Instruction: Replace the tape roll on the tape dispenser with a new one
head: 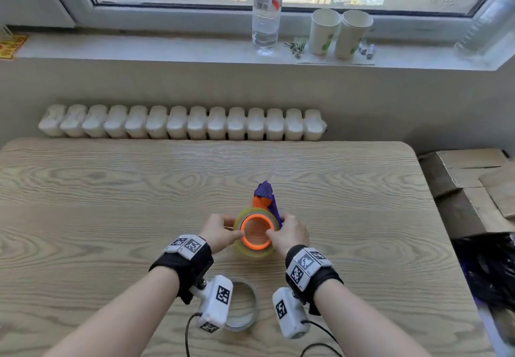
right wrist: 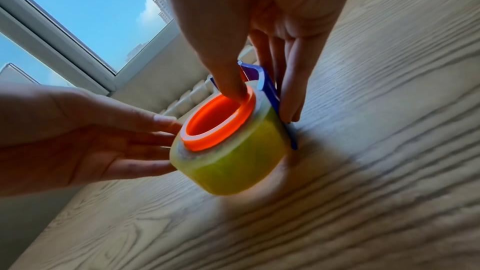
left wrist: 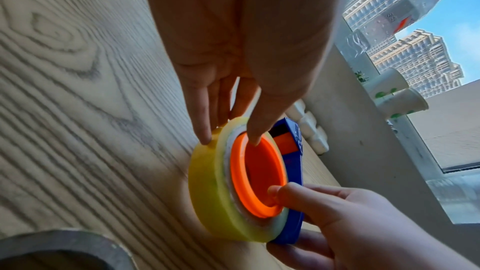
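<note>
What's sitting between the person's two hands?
In the head view, the yellowish tape roll on the dispenser's orange hub sits between the left hand and right hand. Each thumb reaches the hub's rim.

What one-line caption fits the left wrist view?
Both hands, left hand and right hand, seat a yellowish tape roll on the blue dispenser's orange hub.

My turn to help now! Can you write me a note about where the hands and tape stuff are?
Left hand: pinches the yellowish tape roll, thumb on the orange hub.
Right hand: grips the blue dispenser, thumb inside the hub.
Grey empty core lies on the table near the wrists.
Done: roll sits on the hub.
Left: seat it fully, thread the tape to the cutter.
</note>
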`<state>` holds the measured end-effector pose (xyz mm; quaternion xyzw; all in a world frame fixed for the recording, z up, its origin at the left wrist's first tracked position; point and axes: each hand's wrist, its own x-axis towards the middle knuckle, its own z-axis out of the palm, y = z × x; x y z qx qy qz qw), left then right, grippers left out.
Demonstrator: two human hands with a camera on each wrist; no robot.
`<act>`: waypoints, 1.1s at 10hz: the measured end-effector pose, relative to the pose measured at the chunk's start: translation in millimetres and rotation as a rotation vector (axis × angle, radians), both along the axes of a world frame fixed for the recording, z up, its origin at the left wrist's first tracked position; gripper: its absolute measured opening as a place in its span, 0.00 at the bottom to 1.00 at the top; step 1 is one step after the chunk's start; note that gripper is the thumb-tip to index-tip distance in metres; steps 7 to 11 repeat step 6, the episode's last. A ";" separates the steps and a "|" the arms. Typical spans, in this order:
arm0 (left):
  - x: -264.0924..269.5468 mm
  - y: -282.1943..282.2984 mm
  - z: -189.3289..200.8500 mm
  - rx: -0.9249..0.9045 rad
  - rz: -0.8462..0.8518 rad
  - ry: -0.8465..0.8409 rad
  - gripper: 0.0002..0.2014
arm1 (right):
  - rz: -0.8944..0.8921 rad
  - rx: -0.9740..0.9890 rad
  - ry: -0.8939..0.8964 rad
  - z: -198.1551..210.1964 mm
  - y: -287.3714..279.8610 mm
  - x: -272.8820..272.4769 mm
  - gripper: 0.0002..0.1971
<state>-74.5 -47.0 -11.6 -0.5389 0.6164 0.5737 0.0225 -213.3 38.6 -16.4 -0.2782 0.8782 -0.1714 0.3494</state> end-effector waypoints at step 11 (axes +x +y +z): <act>9.2 17.6 -9.8 -0.226 -0.108 -0.141 0.29 | 0.035 -0.005 -0.021 0.1 6.4 -2.4 0.21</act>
